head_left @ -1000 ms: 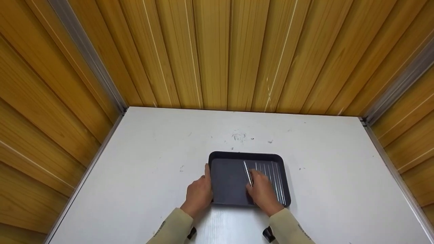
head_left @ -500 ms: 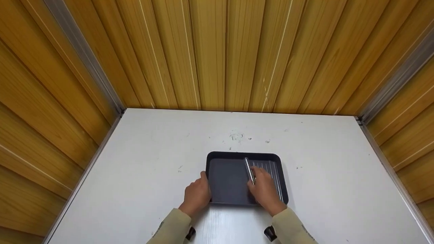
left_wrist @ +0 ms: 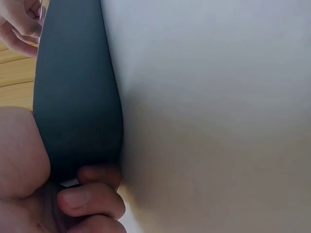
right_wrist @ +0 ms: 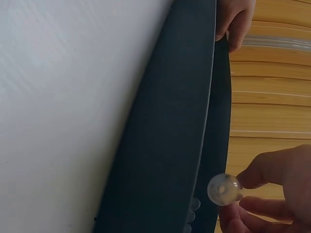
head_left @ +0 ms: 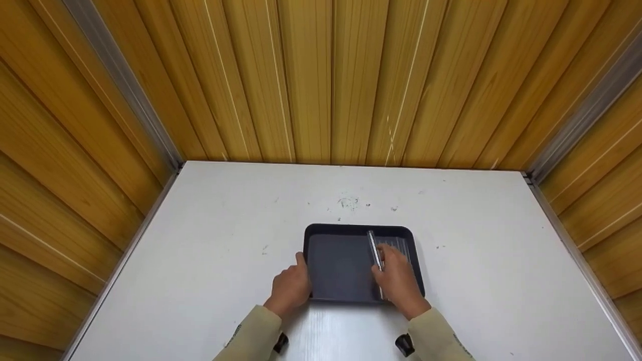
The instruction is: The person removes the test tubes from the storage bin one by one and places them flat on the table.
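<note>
Dark grey rectangular tray with rounded corners point(head_left: 341, 265): on the white worktop point(head_left: 220, 260), near side, slightly right of the middle; its left part is bare floor.
Left hand point(head_left: 292, 286): at the tray's left side, gripping the wall near its near corner, thumb on one face and fingers curled at the other.
Right hand point(head_left: 398, 281): over the right part of the tray, thumb and fingers closed in a pinch on one clear, shiny, round rod.
Clear, shiny, round rod point(head_left: 372, 240): over the tray, right of its middle, running from far to near; I cannot tell whether it touches the tray floor.
Row of clear rods point(head_left: 401, 244): inside the tray on the right, side by side, partly hidden by the right hand.
Worktop marks point(head_left: 348, 202): small dark scuffs just beyond the tray's far edge.
Walls point(head_left: 306, 80): yellow-brown wood-look panels at the far, left and right sides.
Sleeves point(head_left: 256, 331): beige, on both arms.
</note>
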The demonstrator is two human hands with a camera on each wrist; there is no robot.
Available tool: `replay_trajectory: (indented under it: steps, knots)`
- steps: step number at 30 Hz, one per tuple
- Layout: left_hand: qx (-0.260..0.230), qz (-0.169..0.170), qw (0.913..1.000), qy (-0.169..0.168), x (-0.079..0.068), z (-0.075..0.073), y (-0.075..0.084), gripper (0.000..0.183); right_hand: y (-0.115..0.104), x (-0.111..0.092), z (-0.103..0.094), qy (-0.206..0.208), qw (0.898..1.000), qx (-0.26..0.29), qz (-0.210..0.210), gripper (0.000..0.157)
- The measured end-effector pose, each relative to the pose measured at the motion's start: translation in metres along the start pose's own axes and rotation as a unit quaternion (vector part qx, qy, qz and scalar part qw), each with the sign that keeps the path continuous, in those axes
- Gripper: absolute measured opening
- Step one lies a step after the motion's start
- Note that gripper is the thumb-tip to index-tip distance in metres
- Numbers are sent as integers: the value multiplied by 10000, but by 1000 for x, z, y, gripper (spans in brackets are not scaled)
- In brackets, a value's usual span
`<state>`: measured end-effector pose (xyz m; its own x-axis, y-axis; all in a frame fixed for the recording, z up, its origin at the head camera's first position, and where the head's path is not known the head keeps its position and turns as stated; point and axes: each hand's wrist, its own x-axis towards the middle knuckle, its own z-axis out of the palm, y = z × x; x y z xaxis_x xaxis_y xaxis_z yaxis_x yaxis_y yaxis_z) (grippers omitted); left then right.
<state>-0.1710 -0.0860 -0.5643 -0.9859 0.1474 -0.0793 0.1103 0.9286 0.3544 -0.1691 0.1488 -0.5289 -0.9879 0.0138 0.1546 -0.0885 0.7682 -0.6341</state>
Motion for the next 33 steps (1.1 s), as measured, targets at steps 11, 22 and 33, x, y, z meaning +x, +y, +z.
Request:
replay_trajectory:
  steps: [11, 22, 33]
  knots:
    - [-120, 231, 9994, 234, -2, 0, 0, 45, 5, 2, -6, 150, 9997, -56, -174, 41]
    - [-193, 219, 9993, 229, 0, 1, -1, 44, 7, 3, -14, 213, 9998, -32, -33, 43]
    - [-219, 148, 9993, 250, -2, 1, -1, 42, 10, 0, -21, 207, 9997, -48, 155, 44]
